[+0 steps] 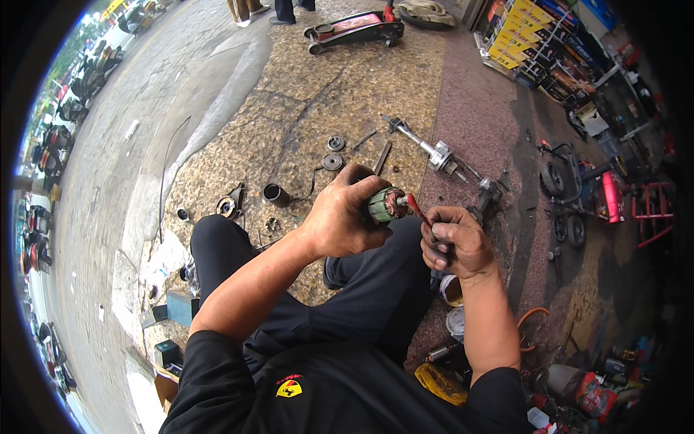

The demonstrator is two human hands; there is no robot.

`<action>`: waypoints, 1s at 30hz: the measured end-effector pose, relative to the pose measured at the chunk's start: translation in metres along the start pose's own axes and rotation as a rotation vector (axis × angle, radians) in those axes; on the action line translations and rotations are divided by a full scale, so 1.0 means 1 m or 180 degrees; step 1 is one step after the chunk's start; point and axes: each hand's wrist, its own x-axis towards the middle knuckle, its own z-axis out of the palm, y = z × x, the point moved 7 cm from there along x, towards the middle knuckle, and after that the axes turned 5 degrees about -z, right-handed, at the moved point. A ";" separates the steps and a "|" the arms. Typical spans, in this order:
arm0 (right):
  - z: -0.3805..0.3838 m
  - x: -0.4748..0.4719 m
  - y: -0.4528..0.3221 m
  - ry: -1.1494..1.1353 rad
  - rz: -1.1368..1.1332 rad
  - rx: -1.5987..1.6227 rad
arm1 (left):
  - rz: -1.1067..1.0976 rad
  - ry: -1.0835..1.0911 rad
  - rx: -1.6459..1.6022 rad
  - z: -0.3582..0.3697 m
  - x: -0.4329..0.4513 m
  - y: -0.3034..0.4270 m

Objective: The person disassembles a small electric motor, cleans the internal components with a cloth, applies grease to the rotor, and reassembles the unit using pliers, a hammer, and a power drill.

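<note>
My left hand (352, 217) grips an electric motor armature (386, 205) with a green body and copper windings, its shaft end pointing right. Between the fingers of my right hand (452, 238) is a thin tool with a red tip (415, 205), which lies at the shaft end of the armature; whether they touch I cannot tell. On the ground beyond my left hand lie round metal parts (332, 161), a metal bar (383, 157) and a black cylindrical housing (276, 195). A shaft assembly with a gear-like metal part (440, 156) rests farther right.
A red and black floor jack (352, 30) stands at the top, near two people's legs (287, 10). Boxed goods (520, 32) are stacked at upper right. An open tin (451, 290) and a yellow object (440, 384) sit by my right arm. A blue-grey box (182, 308) is at left.
</note>
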 end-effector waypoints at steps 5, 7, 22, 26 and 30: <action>-0.005 -0.005 -0.002 -0.0001 -0.0089 0.0069 | -0.0032 -0.0110 -0.0136 0.002 -0.001 -0.003; -0.003 -0.008 -0.004 -0.0048 -0.0125 0.0265 | -0.0028 -0.0116 -0.0156 0.002 -0.002 -0.004; -0.001 -0.005 0.003 0.0081 -0.0072 0.0060 | 0.0078 -0.0196 -0.0102 0.007 -0.001 0.004; -0.007 -0.007 -0.002 0.0266 -0.0187 -0.0238 | 0.0052 -0.0241 -0.0120 0.009 -0.001 0.003; -0.009 -0.009 -0.008 0.0336 -0.0357 -0.0197 | 0.0039 -0.0318 -0.0120 0.011 -0.001 0.003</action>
